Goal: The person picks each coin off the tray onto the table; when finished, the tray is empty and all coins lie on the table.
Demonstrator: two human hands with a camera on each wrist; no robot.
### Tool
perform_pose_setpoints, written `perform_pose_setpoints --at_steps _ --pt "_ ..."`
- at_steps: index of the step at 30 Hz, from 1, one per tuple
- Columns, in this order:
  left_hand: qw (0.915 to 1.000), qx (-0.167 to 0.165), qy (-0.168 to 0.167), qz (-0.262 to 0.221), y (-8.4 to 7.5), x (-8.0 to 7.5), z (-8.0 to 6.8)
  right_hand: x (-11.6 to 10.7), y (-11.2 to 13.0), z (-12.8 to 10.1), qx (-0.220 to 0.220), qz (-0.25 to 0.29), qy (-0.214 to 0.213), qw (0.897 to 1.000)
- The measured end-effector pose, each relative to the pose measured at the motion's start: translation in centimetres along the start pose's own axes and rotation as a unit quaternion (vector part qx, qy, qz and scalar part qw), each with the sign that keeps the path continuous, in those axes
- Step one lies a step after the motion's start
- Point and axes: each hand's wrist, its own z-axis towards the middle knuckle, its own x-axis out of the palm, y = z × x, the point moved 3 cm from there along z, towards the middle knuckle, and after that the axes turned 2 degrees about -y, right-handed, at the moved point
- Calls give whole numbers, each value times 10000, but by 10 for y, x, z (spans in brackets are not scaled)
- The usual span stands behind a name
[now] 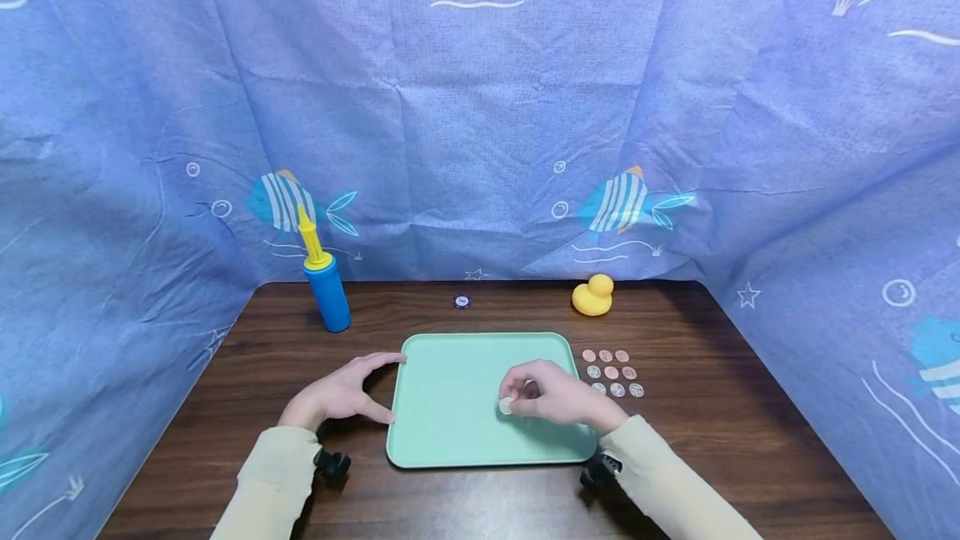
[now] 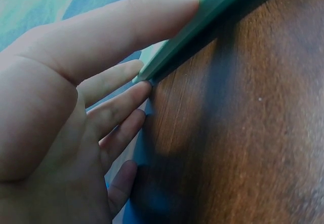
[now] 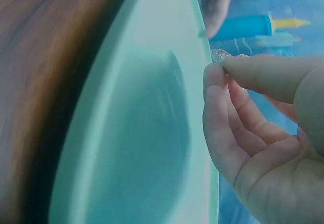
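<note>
Sleeves: both forearms wear cream sleeves and come in over the near edge of the dark brown wooden desk [image 1: 720, 457].
Left hand: the left hand [image 1: 341, 394] lies on the desk at the left edge of the mint-green rounded plastic tray [image 1: 450, 432]; its fingers are spread and nearly straight, with the thumb and forefinger touching the tray's rim, as the left wrist view shows [image 2: 101, 36]. It holds nothing.
Right hand: the right hand [image 1: 555, 394] hovers over the right half of the tray, its thumb and forefinger pinching a small silver coin [image 1: 507, 406]; the right wrist view shows the coin [image 3: 220, 56] at the fingertips above the tray floor [image 3: 142, 148].
Tray: it sits flat in the middle of the desk, nearer the near edge than the far one.
Coin group: a cluster of small round coins [image 1: 611, 372], copper and silver in colour, lies in short rows on the desk just beside the tray's right edge.
Far items: a small dark round disc [image 1: 461, 302] lies beyond the tray's far edge; a blue cylindrical hand pump with a yellow handle [image 1: 325, 286] stands upright near the far left corner; a yellow rubber duck [image 1: 593, 295] sits towards the far right.
Backdrop: a blue cloth printed with striped fish [image 1: 480, 123] hangs round the far, left and right edges of the desk.
</note>
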Motion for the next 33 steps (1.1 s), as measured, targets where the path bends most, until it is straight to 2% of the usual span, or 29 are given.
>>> perform_pose_setpoints --at_steps 8,11,18,22,28,33 --pt "10000 -63 -4 39 -1 -1 -1 -28 -17 -31 444 226 -314 9983" --pt "10000 -70 -15 19 -1 -1 -1 -37 -22 -42 345 119 -412 9985" --pt "10000 -50 -20 30 -1 -1 0 -55 -35 -68 578 -403 -807 9942" --pt "10000 -54 -21 56 -1 -1 0 -63 -42 -79 681 -263 -931 9930" --pt "9999 -89 -33 84 -2 -2 0 -71 -48 -94 763 -477 -1203 9887" --pt "9999 -91 -24 118 -1 -2 -1 -72 -51 -104 834 -193 -1240 9886"
